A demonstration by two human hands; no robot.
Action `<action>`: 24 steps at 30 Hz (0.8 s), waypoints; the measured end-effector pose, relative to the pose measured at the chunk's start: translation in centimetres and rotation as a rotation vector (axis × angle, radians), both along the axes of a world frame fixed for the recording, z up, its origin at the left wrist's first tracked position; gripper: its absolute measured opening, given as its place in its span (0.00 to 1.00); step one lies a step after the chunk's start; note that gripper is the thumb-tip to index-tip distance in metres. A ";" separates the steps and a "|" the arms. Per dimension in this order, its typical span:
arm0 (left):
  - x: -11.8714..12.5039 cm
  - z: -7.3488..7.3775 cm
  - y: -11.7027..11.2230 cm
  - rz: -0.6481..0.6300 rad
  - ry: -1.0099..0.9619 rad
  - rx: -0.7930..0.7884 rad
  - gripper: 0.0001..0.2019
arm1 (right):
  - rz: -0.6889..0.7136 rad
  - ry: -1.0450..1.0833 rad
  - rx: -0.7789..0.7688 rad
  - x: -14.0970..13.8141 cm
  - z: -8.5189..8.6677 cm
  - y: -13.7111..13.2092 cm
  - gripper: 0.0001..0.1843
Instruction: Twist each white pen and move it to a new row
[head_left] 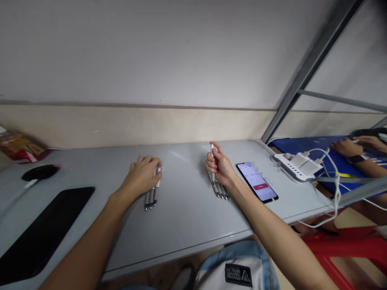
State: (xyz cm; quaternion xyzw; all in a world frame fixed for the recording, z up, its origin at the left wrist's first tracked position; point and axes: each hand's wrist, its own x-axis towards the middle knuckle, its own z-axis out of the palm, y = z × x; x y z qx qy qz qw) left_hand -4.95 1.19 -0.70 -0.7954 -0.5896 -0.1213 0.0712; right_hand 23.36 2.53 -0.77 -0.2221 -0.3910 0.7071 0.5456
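My right hand is wrapped round a white pen, held nearly upright with the thumb near its top end. Just below that hand, several grey-and-white pens lie side by side on the grey table, partly covered by it. My left hand rests over the upper ends of another row of pens. Its thumb and forefinger close on the rightmost pen, which still lies in the row. The fingers hide how many pens lie beneath.
A lit phone and a white power strip with cables lie to the right. On the left are a black mat, a dark round object and a red-yellow package. Another person's hands work beyond a metal post.
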 end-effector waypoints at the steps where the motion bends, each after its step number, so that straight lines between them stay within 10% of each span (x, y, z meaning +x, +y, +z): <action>1: 0.1 0.1 -0.1 0.005 0.011 -0.012 0.09 | -0.005 0.004 0.005 0.0 0.1 0.0 0.15; 16: 1.5 -0.2 -0.5 -0.069 -0.063 -0.071 0.07 | 0.021 0.001 -0.010 -0.5 0.1 -0.4 0.13; 24: 2.2 -0.2 -0.8 -0.087 -0.059 -0.067 0.08 | -0.006 -0.394 0.137 -0.8 -0.3 -0.4 0.15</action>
